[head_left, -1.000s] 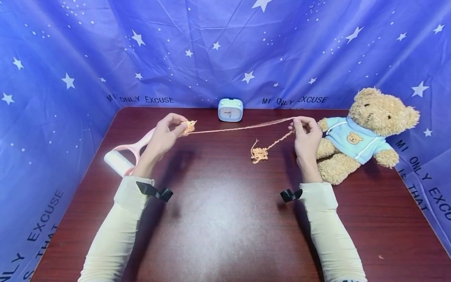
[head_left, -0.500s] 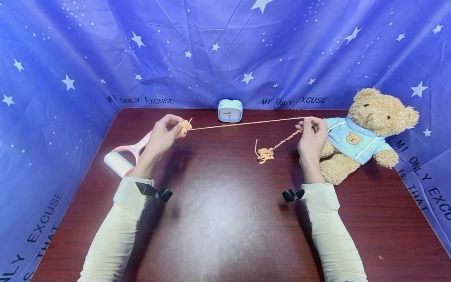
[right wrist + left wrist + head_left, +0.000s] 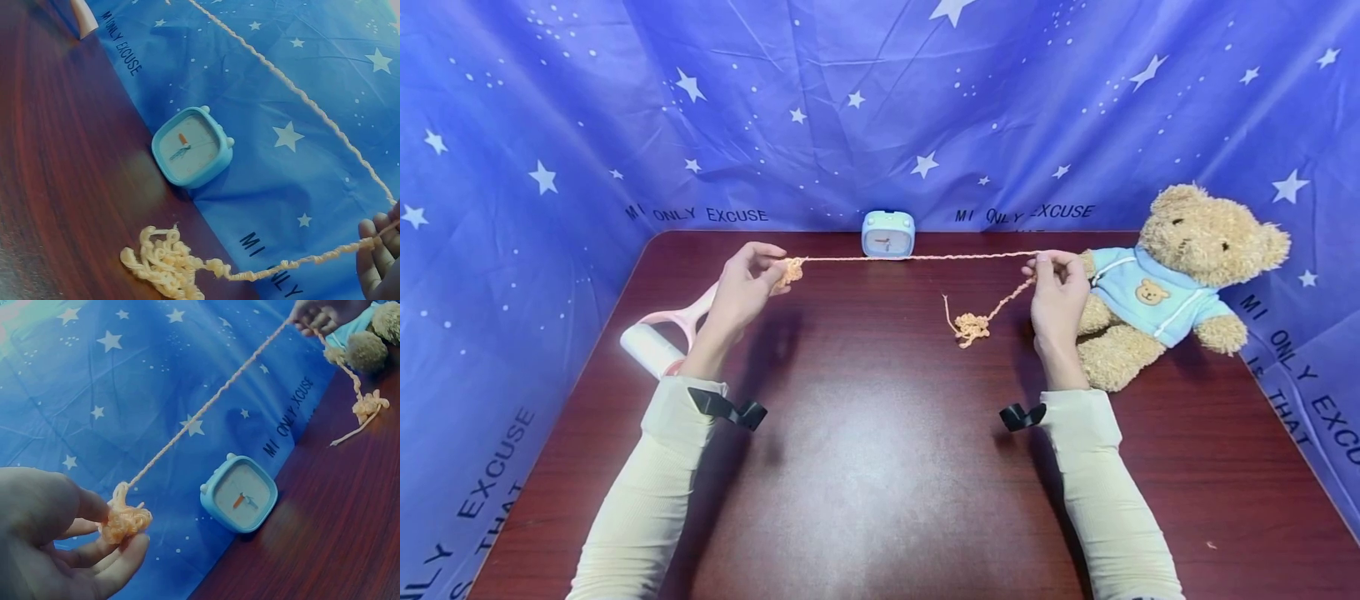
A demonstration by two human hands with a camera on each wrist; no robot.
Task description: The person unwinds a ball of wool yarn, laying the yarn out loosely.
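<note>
Orange crocheted cord [image 3: 970,256] runs taut, near level, between your two hands above the brown wood-grain table [image 3: 880,467]. Your left hand [image 3: 748,279] pinches the bunched knot [image 3: 127,522] at one end between thumb and fingers. Your right hand [image 3: 1058,287] pinches the cord between thumb and fingertips. From that grip the remaining length slants down to a second crocheted bunch [image 3: 972,327], a loose tail on its far side; whether this bunch touches the tabletop, you cannot tell. Light-blue alarm clock [image 3: 888,234] stands upright near the table's back edge, behind the stretched span. White-and-pink lint roller [image 3: 651,348] lies beside your left wrist, handle partly hidden. Blue-shirted teddy bear [image 3: 1172,292] sits tilted just beyond your right hand.
</note>
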